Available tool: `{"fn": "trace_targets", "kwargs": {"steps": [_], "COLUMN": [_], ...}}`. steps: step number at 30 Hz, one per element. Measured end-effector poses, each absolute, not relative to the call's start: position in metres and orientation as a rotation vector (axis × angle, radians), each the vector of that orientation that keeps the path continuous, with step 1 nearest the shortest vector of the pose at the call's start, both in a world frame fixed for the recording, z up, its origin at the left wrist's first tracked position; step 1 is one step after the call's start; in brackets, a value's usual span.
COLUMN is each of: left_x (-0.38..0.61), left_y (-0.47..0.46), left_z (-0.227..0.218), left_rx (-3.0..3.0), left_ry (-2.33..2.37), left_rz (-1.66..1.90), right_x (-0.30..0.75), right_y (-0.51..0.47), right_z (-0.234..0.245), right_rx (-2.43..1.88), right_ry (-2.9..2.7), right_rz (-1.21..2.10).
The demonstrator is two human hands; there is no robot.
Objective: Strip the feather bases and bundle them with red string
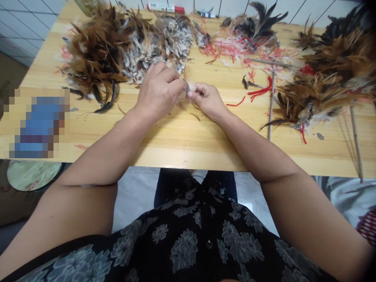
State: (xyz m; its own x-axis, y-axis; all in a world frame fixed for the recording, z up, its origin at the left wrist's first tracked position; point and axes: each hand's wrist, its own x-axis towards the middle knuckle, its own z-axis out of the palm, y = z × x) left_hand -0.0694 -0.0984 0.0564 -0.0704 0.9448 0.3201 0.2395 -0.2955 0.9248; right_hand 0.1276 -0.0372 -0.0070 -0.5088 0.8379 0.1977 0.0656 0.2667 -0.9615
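My left hand [161,89] and my right hand [208,98] meet over the middle of the wooden table. Between their fingertips they pinch a small, pale, fluffy feather [190,86], with a thin brownish wisp rising above it. The fingers of both hands are closed around its base, which they partly hide. Just behind my left hand lies a large pile of brown and black feathers [96,51], its right part made up of grey-white quill ends [173,37]. A few loose feathers [195,116] lie on the wood below my hands.
Red and pink string scraps [226,44] lie at the back, near a red-capped marker [166,8]. Thin sticks [272,102] and bundles of brown feathers [311,94] occupy the right side. A blurred blue item [41,125] is at the left. The table's front edge [188,166] is close to me.
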Motion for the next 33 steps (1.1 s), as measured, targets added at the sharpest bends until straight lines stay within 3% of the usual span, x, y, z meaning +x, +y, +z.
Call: {"fn": "trace_targets", "kwargs": {"steps": [13,21,33], "left_x": [-0.078,-0.040,-0.039], "left_y": [-0.104,-0.109,-0.099], "left_z": [0.042,0.029,0.016], "left_rx": [1.770,1.341,1.206], "left_ry": [1.313,1.182,1.111], "left_rz": [1.510,1.266,1.344], "right_x": [0.132,0.129,0.125], "right_y": [-0.035,-0.037,-0.044], "right_z": [0.000,0.005,0.001], "right_rx": [-0.808,-0.782,-0.777], "right_ry": [-1.590,-1.526,-1.547], "right_rz": [1.363,1.370,1.353]}}
